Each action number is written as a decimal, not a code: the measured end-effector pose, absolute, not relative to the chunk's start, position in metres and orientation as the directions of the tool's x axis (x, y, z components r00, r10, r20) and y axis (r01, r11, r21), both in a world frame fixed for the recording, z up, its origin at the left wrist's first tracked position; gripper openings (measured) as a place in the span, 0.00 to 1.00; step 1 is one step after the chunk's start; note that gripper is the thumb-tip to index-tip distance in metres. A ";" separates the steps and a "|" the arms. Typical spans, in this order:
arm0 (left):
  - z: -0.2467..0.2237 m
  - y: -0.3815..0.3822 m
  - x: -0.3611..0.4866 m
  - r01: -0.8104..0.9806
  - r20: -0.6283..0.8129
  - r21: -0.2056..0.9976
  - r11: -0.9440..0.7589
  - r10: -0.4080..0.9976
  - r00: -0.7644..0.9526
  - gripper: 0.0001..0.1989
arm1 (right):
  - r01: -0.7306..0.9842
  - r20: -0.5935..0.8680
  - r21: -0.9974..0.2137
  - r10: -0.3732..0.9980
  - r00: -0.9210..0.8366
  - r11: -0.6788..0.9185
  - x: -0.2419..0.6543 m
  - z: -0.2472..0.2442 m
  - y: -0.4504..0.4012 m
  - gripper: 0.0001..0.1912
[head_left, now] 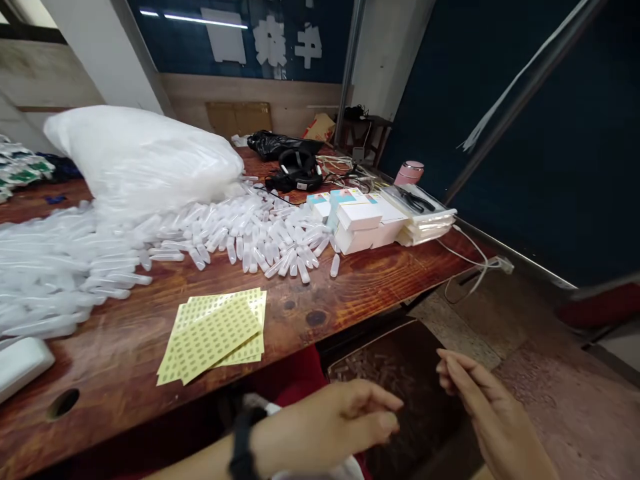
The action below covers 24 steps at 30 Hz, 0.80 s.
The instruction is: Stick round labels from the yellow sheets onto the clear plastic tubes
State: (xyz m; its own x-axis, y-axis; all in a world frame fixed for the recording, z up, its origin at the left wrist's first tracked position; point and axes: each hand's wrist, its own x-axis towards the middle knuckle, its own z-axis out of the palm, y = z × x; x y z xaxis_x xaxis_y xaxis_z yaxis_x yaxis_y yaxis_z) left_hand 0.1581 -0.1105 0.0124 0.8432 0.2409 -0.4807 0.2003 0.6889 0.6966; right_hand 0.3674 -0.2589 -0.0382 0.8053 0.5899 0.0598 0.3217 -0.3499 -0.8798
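Note:
My left hand (340,417), with a black band (243,440) at the wrist, reaches out in front of the table's near edge. A gap shows between its thumb and fingers, and I see nothing in it. To its right, my right hand (493,413) has its fingertips drawn together in a pinch; whether anything small sits between them cannot be made out. Beneath both hands is a dark brown surface (420,353) with many small clear pieces (370,370) scattered on it. Yellow sticker sheets (215,337) with rows of small oval labels lie overlapped on the table.
Translucent plastic tubes (260,233) spread in a large heap across the wooden table (370,293). Behind them rests a full white bag (150,157). White boxes (357,220), a black headset (297,170), stacked packs with pliers (425,220) and a pink cup (409,173) stand farther back.

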 end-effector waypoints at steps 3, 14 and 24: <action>0.046 -0.084 0.103 0.370 -0.438 0.898 0.237 0.405 0.803 0.09 | 0.358 0.053 -0.874 0.667 0.743 -0.328 0.355 -0.037 -0.237 0.27; -0.005 0.015 -0.027 0.695 0.111 0.631 -0.345 0.926 0.360 0.20 | 0.551 0.265 -0.823 0.951 0.157 0.138 0.266 -0.014 -0.113 0.10; -0.004 0.013 -0.027 0.478 -0.077 0.871 -0.110 0.932 0.355 0.06 | 0.551 0.293 -0.750 0.931 -0.219 0.366 0.219 -0.007 -0.017 0.21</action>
State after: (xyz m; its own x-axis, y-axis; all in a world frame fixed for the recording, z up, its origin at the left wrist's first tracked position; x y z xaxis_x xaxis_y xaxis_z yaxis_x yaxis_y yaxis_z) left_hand -0.0266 0.0134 -0.0043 0.3553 0.9315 -0.0775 0.4781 -0.1099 0.8714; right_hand 0.2190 -0.0174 -0.0070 -0.2189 0.9307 0.2930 0.5507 0.3657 -0.7503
